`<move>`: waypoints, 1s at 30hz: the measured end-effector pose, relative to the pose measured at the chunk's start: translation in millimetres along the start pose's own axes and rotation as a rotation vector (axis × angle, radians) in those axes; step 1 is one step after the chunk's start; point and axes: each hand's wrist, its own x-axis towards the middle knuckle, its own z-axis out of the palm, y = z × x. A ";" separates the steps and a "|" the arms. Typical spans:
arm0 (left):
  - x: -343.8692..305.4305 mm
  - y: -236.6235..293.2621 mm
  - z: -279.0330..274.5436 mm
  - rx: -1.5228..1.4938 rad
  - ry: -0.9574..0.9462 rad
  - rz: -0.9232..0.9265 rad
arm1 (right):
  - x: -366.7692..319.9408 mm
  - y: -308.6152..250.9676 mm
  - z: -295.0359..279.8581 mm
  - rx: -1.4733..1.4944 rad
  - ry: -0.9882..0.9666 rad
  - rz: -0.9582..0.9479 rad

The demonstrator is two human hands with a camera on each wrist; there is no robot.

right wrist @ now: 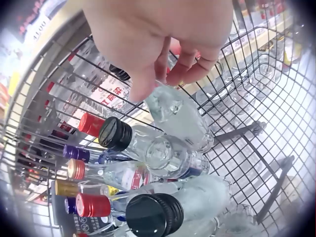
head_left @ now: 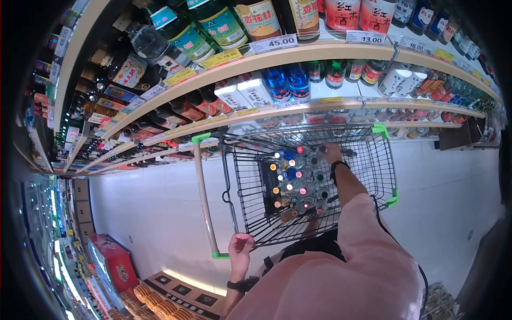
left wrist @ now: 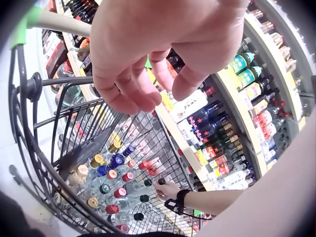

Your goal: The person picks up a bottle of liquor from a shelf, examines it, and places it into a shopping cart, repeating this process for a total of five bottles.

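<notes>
In the head view my right hand (head_left: 332,153) reaches into the wire shopping cart (head_left: 368,184). It grips a clear glass bottle (right wrist: 180,118) by the neck, and the bottle's dark cap (right wrist: 118,72) pokes out beside the thumb. This bottle leans at the edge of a cluster of bottles in the cart, among them one with a black cap (right wrist: 116,134) and one with a red cap (right wrist: 94,205). My left hand (head_left: 241,244) hovers by the cart's near rim below the handle (head_left: 205,202), fingers loosely curled around nothing.
Shelves (head_left: 320,53) of liquor bottles with price tags run along the cart's far side. Pale floor (head_left: 144,202) extends on both sides of the cart. A red chest (head_left: 114,261) and a stand of round baked-looking items (head_left: 154,301) are at the lower left.
</notes>
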 end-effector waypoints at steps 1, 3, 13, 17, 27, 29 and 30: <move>1.3 2.2 1.7 0.021 0.001 0.008 | 0.5 -3.1 1.7 -0.027 0.009 -0.018; 1.9 2.7 4.0 0.038 -0.011 0.007 | -1.5 -21.4 -5.3 -0.014 -0.046 0.058; -15.8 -4.6 20.3 0.079 -0.025 -0.002 | 9.3 -33.8 -12.5 0.067 -0.166 0.044; -13.8 -4.6 34.7 0.101 -0.027 0.018 | -5.6 -13.0 -30.4 0.125 -0.043 0.087; -12.5 -29.6 83.4 0.173 -0.191 0.018 | -96.2 56.7 -192.7 0.111 -0.145 0.125; -16.9 -42.1 94.5 0.480 -0.176 0.021 | -111.6 75.5 -219.9 0.087 -0.179 0.068; -20.8 -46.2 101.0 0.633 -0.164 0.022 | -117.3 78.2 -235.5 0.111 -0.188 0.094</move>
